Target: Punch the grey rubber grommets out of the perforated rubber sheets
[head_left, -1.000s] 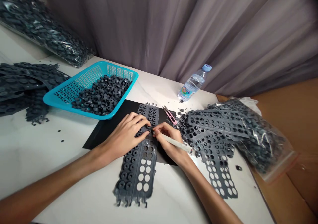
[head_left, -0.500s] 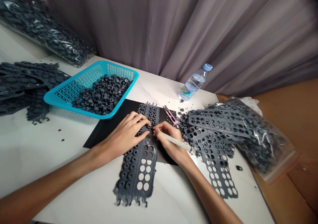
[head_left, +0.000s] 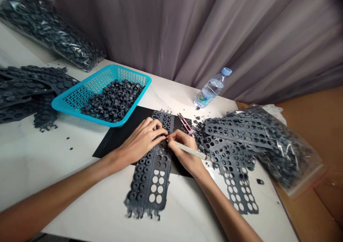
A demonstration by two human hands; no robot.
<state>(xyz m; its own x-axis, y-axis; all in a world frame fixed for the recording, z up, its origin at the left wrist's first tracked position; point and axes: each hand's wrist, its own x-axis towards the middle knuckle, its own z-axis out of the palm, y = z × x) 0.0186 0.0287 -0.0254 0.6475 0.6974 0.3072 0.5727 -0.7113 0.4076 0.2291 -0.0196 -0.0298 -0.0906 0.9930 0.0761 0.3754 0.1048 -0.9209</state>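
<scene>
A dark grey rubber sheet of moulded rings lies lengthwise on a black mat on the white table; part of its rings are punched out, leaving round holes. My left hand lies on the sheet's upper part, fingers curled and pressing it down. My right hand is closed on a thin white stick-like tool, held like a pen, its tip at the sheet right beside my left fingertips.
A turquoise basket with loose grey rings stands at the back left. Emptied sheets pile up on the right beside a clear bag of parts. Pink snips and a water bottle lie behind. More sheets and a bag are far left.
Both hands hold the same pose on the sheet; only the camera view has shifted slightly, so everything sits a little further right in the frame.
</scene>
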